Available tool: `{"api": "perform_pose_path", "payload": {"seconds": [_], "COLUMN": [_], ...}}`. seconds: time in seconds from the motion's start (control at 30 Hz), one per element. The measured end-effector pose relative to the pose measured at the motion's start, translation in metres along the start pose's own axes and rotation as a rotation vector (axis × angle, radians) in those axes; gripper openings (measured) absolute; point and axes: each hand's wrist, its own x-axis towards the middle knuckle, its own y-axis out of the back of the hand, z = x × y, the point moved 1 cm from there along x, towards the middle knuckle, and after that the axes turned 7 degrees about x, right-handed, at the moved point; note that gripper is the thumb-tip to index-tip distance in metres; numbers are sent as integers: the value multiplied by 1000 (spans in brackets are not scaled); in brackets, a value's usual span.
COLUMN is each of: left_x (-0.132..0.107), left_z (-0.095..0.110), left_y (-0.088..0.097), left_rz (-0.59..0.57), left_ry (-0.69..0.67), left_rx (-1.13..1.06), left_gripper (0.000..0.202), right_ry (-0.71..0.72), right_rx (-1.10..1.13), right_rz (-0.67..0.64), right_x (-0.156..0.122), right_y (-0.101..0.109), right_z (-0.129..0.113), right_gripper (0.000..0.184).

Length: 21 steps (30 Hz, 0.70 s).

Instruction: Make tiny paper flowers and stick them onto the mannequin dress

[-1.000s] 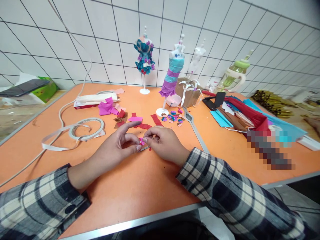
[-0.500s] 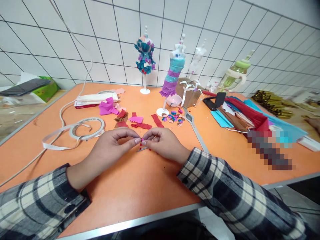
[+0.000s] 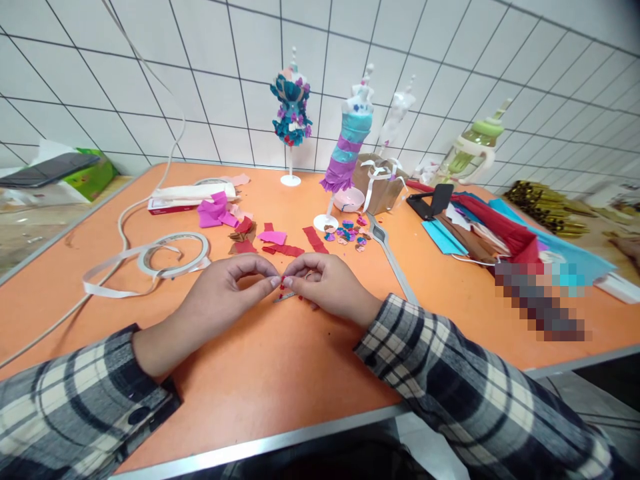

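Note:
My left hand (image 3: 217, 287) and my right hand (image 3: 334, 283) meet over the orange table (image 3: 240, 387), thumbs and forefingers pinched. A tiny scrap of red paper (image 3: 282, 283) shows between the fingertips, both hands seeming to grip it; its shape is mostly hidden. Under the fingers lies a thin grey metal piece (image 3: 285, 297), partly covered, with small red bits around it. Just beyond are red paper strips (image 3: 286, 251), a pink paper piece (image 3: 273, 237) and a cluster of small multicoloured paper pieces (image 3: 348, 232).
Behind stand a mini mannequin in teal ruffles (image 3: 292, 110), another in blue and purple paper (image 3: 350, 143), and a pink bowl (image 3: 349, 199). Left are a tape roll (image 3: 204, 250) and a cable (image 3: 121, 227). Right lie a phone stand (image 3: 440, 200), paper sheets (image 3: 520, 230) and a green-lidded bottle (image 3: 470, 157).
Both hands stay in nearly the same place. The bright pink spot between the fingertips no longer shows; red shows there now. The view has shifted very slightly.

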Motion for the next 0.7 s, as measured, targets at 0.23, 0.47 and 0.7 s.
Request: {"api": "perform_pose_path", "payload": {"seconds": [0.23, 0.47, 0.7], "left_x": [0, 0, 1], "left_z": [3, 3, 1], "left_y": [-2, -5, -8], "left_rz": [-9, -49, -116], "left_ry": [52, 101, 132], "left_rx": [-113, -195, -123], "left_gripper": [23, 29, 33], "right_ry": [-113, -123, -150], "right_rx": [122, 293, 278], "right_rz": [43, 64, 44], "right_x": [-1, 2, 1], "right_y": [-1, 0, 0], "right_z": [0, 3, 4], "right_gripper": [9, 9, 6]}}
